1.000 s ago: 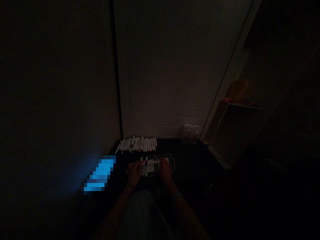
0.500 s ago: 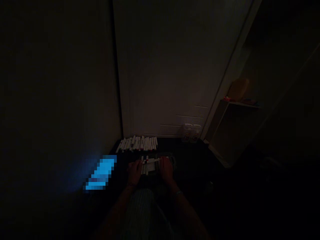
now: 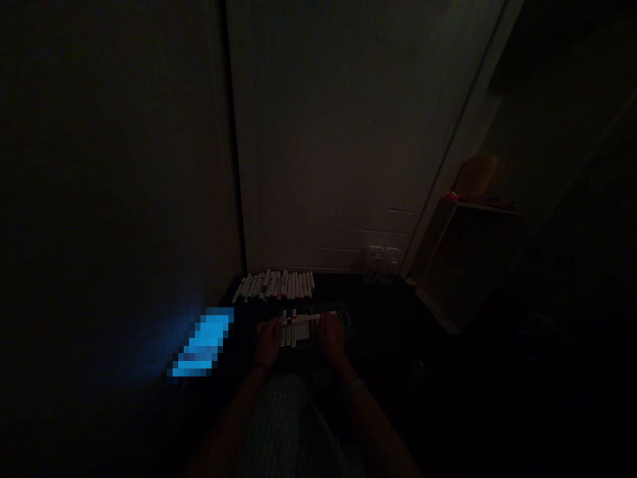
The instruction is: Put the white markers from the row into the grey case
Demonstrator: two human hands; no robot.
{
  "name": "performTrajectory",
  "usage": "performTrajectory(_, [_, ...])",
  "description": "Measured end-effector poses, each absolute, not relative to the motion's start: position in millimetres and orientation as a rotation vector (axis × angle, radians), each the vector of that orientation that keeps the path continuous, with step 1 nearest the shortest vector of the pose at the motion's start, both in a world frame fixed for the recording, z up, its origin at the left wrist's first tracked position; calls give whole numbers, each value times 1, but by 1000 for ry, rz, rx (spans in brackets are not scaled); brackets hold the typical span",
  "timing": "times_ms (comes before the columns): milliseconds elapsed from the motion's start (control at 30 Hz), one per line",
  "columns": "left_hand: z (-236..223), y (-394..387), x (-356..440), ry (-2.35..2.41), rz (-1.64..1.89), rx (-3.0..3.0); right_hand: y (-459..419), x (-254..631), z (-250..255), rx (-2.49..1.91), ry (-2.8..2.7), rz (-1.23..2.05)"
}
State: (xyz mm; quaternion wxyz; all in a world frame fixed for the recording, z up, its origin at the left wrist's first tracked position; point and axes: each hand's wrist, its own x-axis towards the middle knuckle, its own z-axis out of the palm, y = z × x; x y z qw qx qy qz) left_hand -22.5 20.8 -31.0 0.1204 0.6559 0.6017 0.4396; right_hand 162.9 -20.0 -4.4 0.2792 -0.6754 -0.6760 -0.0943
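Note:
In dim light, a white marker (image 3: 304, 319) lies nearly level between my two hands. My left hand (image 3: 269, 340) is closed at its left end, and my right hand (image 3: 331, 337) has its fingers curled round the right end. Beneath them is a clear plastic case (image 3: 345, 317), its outline faint, with a few upright white markers (image 3: 293, 337) in its left part. A pale patch shows beside those markers. My fingertips are partly lost in the dark.
Behind the case, a row of white markers (image 3: 279, 285) lies on the dark table. Two clear plastic containers (image 3: 382, 265) stand by the wall at the back right. A blurred, bright blue screen (image 3: 203, 342) glows at left. A shelf unit (image 3: 442, 252) stands right.
Hardly anything differs. Both hands keep their places around the marker, and the view has shifted very slightly.

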Motion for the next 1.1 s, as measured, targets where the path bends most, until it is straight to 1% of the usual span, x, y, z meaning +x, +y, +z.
performTrajectory(300, [-28,19,-23,1733,1308,1970,-23,161,1,-1844,-1843,-272])
performTrajectory(433, [-31,20,-23,1720,1282,1985,-23,161,0,-1871,-1802,-256])
performTrajectory(633, [-37,23,-23,1714,1338,1978,-23,162,-1,-1860,-1814,-260])
performTrajectory(833, [-34,20,-21,1710,1355,1985,-26,161,4,-1855,-1774,-196])
performTrajectory(1100, [-26,13,-20,1759,1280,1991,-26,162,2,-1862,-1790,-214])
